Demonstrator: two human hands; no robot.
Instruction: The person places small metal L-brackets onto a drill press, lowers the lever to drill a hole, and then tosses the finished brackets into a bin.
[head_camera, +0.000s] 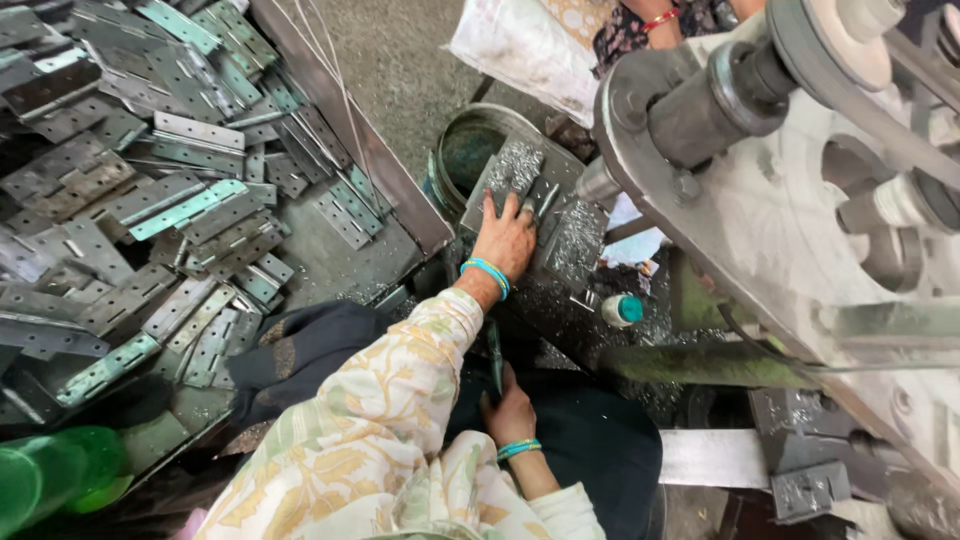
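Pressing flat on a steel plate (545, 215) under the press (800, 200), the left hand (507, 240) has its fingers (490, 205) spread over a hinge (543, 195) amid metal shavings. The right hand (510, 410) sits low by the lap, fingers pressed together around a thin dark tool (495, 355). A hinge pile (150, 180) fills the tray on the left, well apart.

Both arms wear loose sleeves (380, 420) of cream cloth printed with pale yellow and soft green leaf shapes, ending just short of the wrists. The left hand (505, 240) has a stack of turquoise bangles (487, 275) beside its cuff. The right hand (510, 410) wears matching turquoise bangles (519, 449) at its wrist.
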